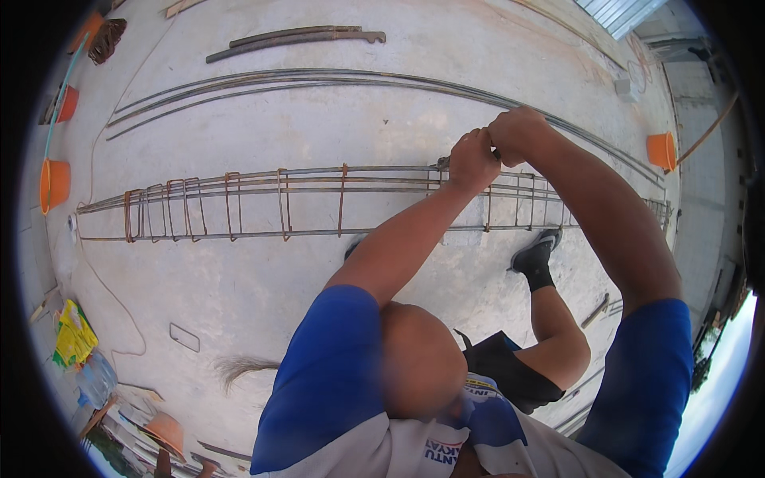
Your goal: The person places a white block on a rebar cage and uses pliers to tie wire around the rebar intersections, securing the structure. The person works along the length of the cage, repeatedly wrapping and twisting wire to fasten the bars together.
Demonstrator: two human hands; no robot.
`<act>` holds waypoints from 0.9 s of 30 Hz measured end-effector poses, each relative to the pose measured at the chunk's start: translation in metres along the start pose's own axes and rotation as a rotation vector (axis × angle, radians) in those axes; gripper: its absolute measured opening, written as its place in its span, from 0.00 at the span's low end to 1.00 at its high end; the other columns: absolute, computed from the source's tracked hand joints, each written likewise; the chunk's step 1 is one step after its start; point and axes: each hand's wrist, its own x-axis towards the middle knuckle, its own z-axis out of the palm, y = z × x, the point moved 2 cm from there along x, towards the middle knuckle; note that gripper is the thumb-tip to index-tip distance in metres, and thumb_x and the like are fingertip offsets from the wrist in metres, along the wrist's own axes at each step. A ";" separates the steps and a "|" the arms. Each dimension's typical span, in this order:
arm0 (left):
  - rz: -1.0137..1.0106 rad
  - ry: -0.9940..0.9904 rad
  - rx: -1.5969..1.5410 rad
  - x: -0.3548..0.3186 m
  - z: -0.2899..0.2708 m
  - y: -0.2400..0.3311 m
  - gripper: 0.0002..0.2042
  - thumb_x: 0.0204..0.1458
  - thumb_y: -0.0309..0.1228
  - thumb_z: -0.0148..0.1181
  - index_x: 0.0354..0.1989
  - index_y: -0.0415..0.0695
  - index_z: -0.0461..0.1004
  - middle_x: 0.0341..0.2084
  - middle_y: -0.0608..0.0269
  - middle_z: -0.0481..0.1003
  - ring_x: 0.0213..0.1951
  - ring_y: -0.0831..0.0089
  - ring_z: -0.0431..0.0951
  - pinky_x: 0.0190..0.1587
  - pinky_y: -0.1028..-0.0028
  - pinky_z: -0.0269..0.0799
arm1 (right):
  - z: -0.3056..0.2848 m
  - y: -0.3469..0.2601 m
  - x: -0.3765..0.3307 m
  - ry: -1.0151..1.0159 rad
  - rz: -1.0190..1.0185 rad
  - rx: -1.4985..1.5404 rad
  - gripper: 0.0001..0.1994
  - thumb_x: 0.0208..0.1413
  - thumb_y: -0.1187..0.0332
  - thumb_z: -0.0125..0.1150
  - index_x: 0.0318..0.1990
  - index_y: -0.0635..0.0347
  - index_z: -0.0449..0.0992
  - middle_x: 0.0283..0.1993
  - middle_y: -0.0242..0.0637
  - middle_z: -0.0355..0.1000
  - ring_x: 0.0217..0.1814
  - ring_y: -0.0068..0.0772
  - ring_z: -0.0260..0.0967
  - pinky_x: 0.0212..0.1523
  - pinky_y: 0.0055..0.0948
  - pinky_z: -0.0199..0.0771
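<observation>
A long rebar cage (pixel 284 203) of straight steel bars and rectangular stirrups lies across the floor in front of me. Over its top bars, right of the middle, my left hand (pixel 475 162) is closed around a dark metal tool (pixel 441 163). The tool's small head pokes out on the left, beside the upper bar and a stirrup. My right hand (pixel 518 135) is closed right against the left one, slightly farther off. Something dark shows between the two hands; the fingers hide most of it. Several stirrups stand spaced along the cage, closer together toward its left end.
Long loose bars (pixel 319 77) lie beyond the cage, with short steel pieces (pixel 299 37) farther off. Orange buckets (pixel 56 183) stand at the left, another bucket (pixel 661 150) at the right. A single stirrup (pixel 185 330) lies near me. My foot (pixel 535 253) is beside the cage.
</observation>
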 end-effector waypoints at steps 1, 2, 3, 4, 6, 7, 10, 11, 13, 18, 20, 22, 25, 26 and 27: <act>-0.026 -0.102 -0.011 0.004 0.000 -0.005 0.14 0.42 0.36 0.64 0.34 0.41 0.74 0.29 0.51 0.76 0.36 0.52 0.77 0.41 0.60 0.72 | -0.001 -0.006 -0.001 0.062 0.094 -0.090 0.11 0.46 0.66 0.63 0.39 0.52 0.81 0.39 0.36 0.78 0.42 0.37 0.76 0.38 0.35 0.77; -0.022 -0.159 -0.003 0.008 -0.003 -0.008 0.13 0.42 0.36 0.64 0.33 0.41 0.74 0.29 0.51 0.76 0.36 0.52 0.77 0.40 0.60 0.73 | 0.003 -0.018 0.001 0.122 0.183 -0.180 0.12 0.46 0.65 0.63 0.40 0.52 0.81 0.39 0.35 0.78 0.42 0.38 0.76 0.38 0.37 0.77; -0.020 -0.211 0.003 0.011 -0.009 -0.009 0.12 0.42 0.36 0.63 0.32 0.40 0.74 0.29 0.51 0.76 0.35 0.52 0.77 0.40 0.60 0.73 | 0.007 -0.024 0.004 0.184 0.270 -0.276 0.12 0.46 0.65 0.63 0.40 0.52 0.81 0.40 0.35 0.78 0.43 0.39 0.76 0.38 0.40 0.77; -0.018 -0.263 0.008 0.013 -0.013 -0.008 0.12 0.42 0.36 0.63 0.30 0.40 0.75 0.29 0.51 0.77 0.35 0.52 0.78 0.40 0.61 0.74 | 0.011 -0.025 0.007 0.188 0.218 -0.272 0.13 0.47 0.65 0.63 0.41 0.54 0.81 0.40 0.33 0.78 0.43 0.41 0.76 0.37 0.48 0.76; -0.049 -0.373 0.043 0.011 -0.017 0.000 0.13 0.42 0.35 0.64 0.32 0.41 0.74 0.30 0.52 0.77 0.34 0.52 0.78 0.40 0.60 0.75 | 0.022 -0.018 0.015 0.156 0.204 -0.084 0.12 0.45 0.67 0.63 0.40 0.53 0.81 0.39 0.33 0.78 0.42 0.40 0.76 0.38 0.45 0.75; -0.064 -0.429 0.061 0.009 -0.019 0.003 0.13 0.41 0.35 0.64 0.33 0.41 0.74 0.31 0.53 0.77 0.33 0.52 0.78 0.39 0.60 0.75 | 0.027 -0.015 0.020 0.140 0.197 0.011 0.12 0.44 0.67 0.64 0.39 0.53 0.81 0.38 0.33 0.78 0.42 0.39 0.76 0.38 0.44 0.75; 0.104 -0.023 0.025 -0.020 -0.031 0.013 0.15 0.41 0.33 0.64 0.37 0.42 0.72 0.32 0.53 0.77 0.33 0.52 0.79 0.39 0.60 0.75 | 0.014 -0.006 0.009 0.030 0.056 0.145 0.11 0.42 0.70 0.65 0.37 0.51 0.82 0.37 0.33 0.78 0.41 0.37 0.76 0.37 0.40 0.75; 0.062 -0.045 0.049 -0.018 -0.028 0.008 0.16 0.40 0.33 0.64 0.38 0.42 0.72 0.32 0.53 0.77 0.34 0.52 0.79 0.39 0.60 0.75 | 0.006 -0.005 0.005 -0.043 0.037 0.148 0.11 0.42 0.71 0.65 0.36 0.51 0.82 0.37 0.33 0.78 0.40 0.36 0.76 0.36 0.38 0.75; -0.022 -0.090 0.093 -0.013 -0.020 0.001 0.17 0.39 0.32 0.65 0.39 0.42 0.71 0.33 0.54 0.77 0.34 0.53 0.79 0.40 0.60 0.75 | -0.006 -0.004 -0.001 -0.192 0.001 0.154 0.10 0.41 0.72 0.65 0.35 0.50 0.82 0.36 0.32 0.78 0.40 0.33 0.76 0.34 0.34 0.75; -0.084 -0.336 0.049 0.006 -0.029 0.007 0.17 0.41 0.32 0.65 0.40 0.42 0.72 0.33 0.55 0.78 0.37 0.56 0.79 0.41 0.62 0.74 | 0.031 -0.016 -0.003 0.386 0.110 -0.249 0.15 0.49 0.62 0.62 0.44 0.56 0.76 0.35 0.34 0.75 0.43 0.37 0.73 0.51 0.46 0.69; -0.120 -0.406 -0.030 0.019 -0.038 -0.003 0.18 0.41 0.32 0.65 0.43 0.42 0.73 0.34 0.53 0.78 0.38 0.57 0.79 0.42 0.63 0.74 | 0.038 -0.010 -0.006 0.743 0.049 -0.497 0.16 0.52 0.60 0.59 0.46 0.56 0.74 0.37 0.33 0.74 0.45 0.39 0.71 0.57 0.49 0.62; -0.096 -0.432 -0.008 0.016 -0.036 -0.009 0.19 0.41 0.32 0.65 0.43 0.41 0.72 0.33 0.53 0.78 0.38 0.57 0.78 0.42 0.63 0.73 | 0.044 -0.014 -0.003 0.857 -0.018 -0.549 0.14 0.52 0.60 0.60 0.42 0.57 0.75 0.35 0.37 0.74 0.41 0.39 0.72 0.54 0.48 0.67; 0.044 -0.196 -0.044 0.001 -0.030 -0.006 0.21 0.40 0.34 0.66 0.43 0.40 0.71 0.32 0.51 0.77 0.39 0.56 0.78 0.41 0.61 0.73 | 0.034 -0.005 0.005 0.415 -0.018 -0.084 0.13 0.47 0.62 0.64 0.38 0.59 0.77 0.32 0.41 0.75 0.39 0.40 0.73 0.46 0.44 0.73; 0.122 -0.063 -0.003 -0.011 -0.030 0.003 0.23 0.40 0.35 0.67 0.45 0.40 0.69 0.32 0.51 0.76 0.38 0.55 0.77 0.41 0.60 0.72 | 0.030 -0.002 0.005 0.308 -0.038 0.011 0.13 0.46 0.62 0.65 0.37 0.60 0.78 0.32 0.41 0.75 0.39 0.40 0.74 0.43 0.43 0.74; 0.199 0.075 0.039 -0.018 -0.032 0.010 0.25 0.39 0.36 0.67 0.46 0.40 0.68 0.31 0.51 0.76 0.37 0.55 0.77 0.41 0.59 0.72 | 0.023 -0.003 0.002 0.202 -0.059 0.102 0.13 0.44 0.63 0.66 0.35 0.60 0.78 0.32 0.42 0.76 0.40 0.41 0.75 0.41 0.42 0.75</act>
